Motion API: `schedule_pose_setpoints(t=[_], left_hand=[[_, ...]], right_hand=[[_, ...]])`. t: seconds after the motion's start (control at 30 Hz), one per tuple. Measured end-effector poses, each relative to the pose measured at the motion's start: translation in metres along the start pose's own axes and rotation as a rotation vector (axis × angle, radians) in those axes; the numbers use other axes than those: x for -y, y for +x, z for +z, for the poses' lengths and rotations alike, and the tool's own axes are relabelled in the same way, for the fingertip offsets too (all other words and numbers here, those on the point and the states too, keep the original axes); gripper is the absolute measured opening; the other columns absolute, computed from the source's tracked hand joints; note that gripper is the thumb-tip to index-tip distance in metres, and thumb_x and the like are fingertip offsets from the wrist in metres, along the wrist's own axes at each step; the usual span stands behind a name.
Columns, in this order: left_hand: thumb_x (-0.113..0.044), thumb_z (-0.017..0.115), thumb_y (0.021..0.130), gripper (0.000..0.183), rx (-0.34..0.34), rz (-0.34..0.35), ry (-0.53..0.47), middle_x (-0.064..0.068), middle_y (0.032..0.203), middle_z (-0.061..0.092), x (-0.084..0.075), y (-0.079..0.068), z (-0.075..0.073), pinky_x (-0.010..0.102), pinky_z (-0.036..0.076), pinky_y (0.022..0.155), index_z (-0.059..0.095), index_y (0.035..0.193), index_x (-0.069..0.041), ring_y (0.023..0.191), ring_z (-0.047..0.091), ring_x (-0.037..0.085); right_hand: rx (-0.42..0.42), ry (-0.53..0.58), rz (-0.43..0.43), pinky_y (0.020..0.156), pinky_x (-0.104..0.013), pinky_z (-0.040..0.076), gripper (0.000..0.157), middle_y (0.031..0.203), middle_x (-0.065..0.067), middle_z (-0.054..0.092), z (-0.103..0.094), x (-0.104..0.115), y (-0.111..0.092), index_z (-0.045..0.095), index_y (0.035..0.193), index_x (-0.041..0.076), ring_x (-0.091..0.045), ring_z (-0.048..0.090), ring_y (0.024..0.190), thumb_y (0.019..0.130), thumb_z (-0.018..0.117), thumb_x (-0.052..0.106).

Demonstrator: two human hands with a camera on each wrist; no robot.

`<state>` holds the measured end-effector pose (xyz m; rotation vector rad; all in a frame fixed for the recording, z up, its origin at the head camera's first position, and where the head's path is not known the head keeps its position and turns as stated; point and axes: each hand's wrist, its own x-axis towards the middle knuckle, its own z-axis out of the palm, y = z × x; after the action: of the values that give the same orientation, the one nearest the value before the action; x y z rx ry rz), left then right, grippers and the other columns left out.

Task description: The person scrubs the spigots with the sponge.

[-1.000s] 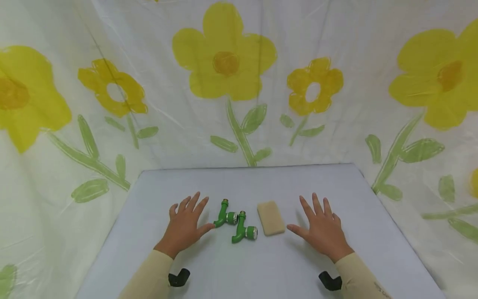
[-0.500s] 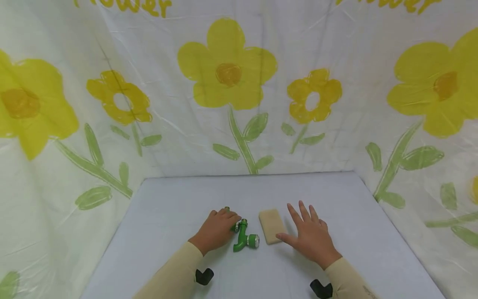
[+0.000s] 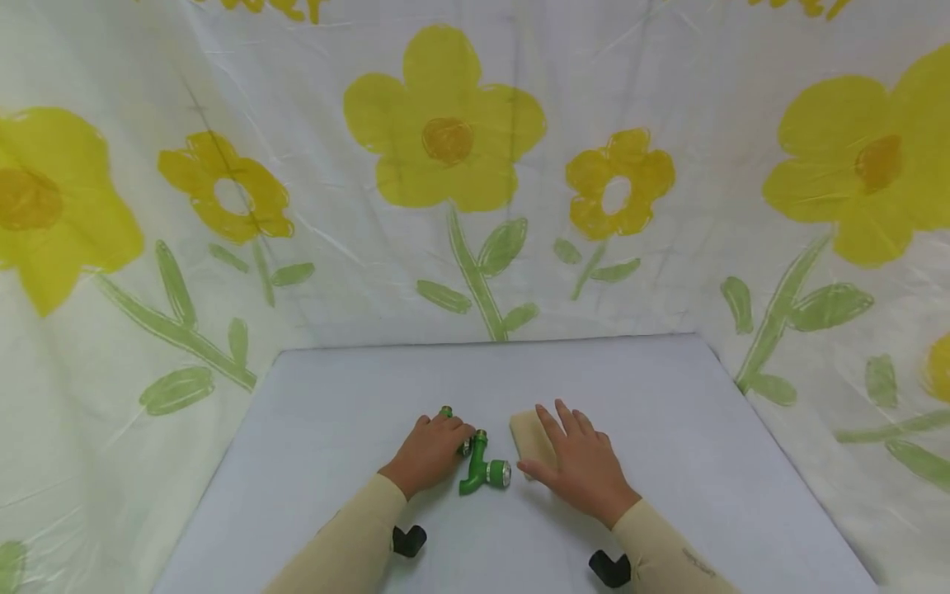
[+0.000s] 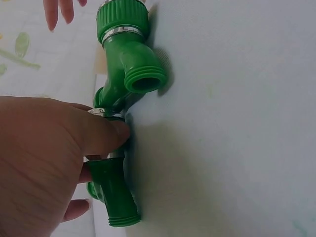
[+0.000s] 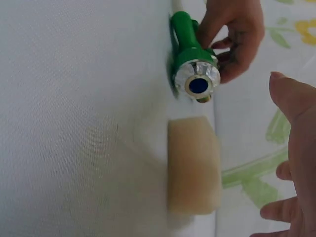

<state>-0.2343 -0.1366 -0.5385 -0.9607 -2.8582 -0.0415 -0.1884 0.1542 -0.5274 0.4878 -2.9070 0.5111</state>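
Two green taps with silver-rimmed knobs lie close together in the middle of the white table. My left hand (image 3: pixel 430 455) grips the farther tap (image 4: pixel 113 190), thumb on the near side and fingers round the back; most of it is hidden in the head view. Just right of that hand, the nearer tap (image 3: pixel 477 470) lies free, its ribbed knob pointing right. A beige sponge-like block (image 5: pixel 192 168) rests flat to the right of the taps. Over its right side hovers my right hand (image 3: pixel 582 470), fingers spread, apart from the block in the right wrist view.
The white table (image 3: pixel 341 396) runs back to a hanging sheet (image 3: pixel 356 272) printed with yellow flowers. A black wrist piece (image 3: pixel 410 541) juts from the left sleeve, and a similar black piece (image 3: pixel 610 568) from the right.
My left hand has moved right and closed round the farther tap. My right hand has moved left, from beside the beige block to above it. The head view has tilted slightly.
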Motion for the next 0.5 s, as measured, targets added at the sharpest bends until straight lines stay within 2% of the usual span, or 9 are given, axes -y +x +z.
schedule_pose_setpoints(t=[0.17, 0.3, 0.43, 0.5], left_hand=[[-0.014, 0.079, 0.101, 0.031, 0.009, -0.002, 0.01, -0.001, 0.121, 0.074, 0.002, 0.002, 0.0, 0.045, 0.055, 0.086, 0.073, 0.131, -0.019, 0.112, 0.067, 0.021], [-0.014, 0.079, 0.101, 0.031, 0.007, -0.001, 0.013, -0.001, 0.12, 0.074, 0.004, 0.003, 0.0, 0.045, 0.056, 0.086, 0.073, 0.131, -0.019, 0.112, 0.067, 0.021], [-0.014, 0.08, 0.101, 0.03, 0.007, 0.009, 0.002, -0.001, 0.119, 0.074, 0.005, 0.002, -0.001, 0.045, 0.056, 0.086, 0.074, 0.129, -0.019, 0.111, 0.067, 0.021], [-0.014, 0.08, 0.101, 0.029, 0.002, 0.009, -0.002, -0.001, 0.119, 0.074, 0.005, 0.001, -0.002, 0.045, 0.056, 0.087, 0.074, 0.128, -0.018, 0.111, 0.067, 0.021]], right_hand=[[0.009, -0.035, -0.001, 0.098, -0.069, 0.053, 0.092, 0.163, -0.023, 0.046, 0.007, 0.005, 0.006, 0.045, 0.166, 0.011, -0.047, 0.054, 0.136, 0.098, 0.071, 0.067], [-0.002, -0.075, 0.018, 0.088, -0.061, 0.059, 0.088, 0.148, -0.024, 0.057, 0.02, 0.009, 0.012, 0.052, 0.159, 0.004, -0.044, 0.061, 0.122, 0.095, 0.082, 0.055], [0.0, -0.088, 0.067, 0.08, -0.057, 0.061, 0.08, 0.136, -0.024, 0.062, 0.034, 0.015, 0.017, 0.057, 0.152, -0.001, -0.042, 0.064, 0.114, 0.091, 0.086, 0.042], [-0.002, -0.078, 0.105, 0.078, -0.057, 0.061, 0.079, 0.136, -0.025, 0.062, 0.039, 0.018, 0.02, 0.056, 0.152, -0.002, -0.043, 0.064, 0.113, 0.09, 0.085, 0.038]])
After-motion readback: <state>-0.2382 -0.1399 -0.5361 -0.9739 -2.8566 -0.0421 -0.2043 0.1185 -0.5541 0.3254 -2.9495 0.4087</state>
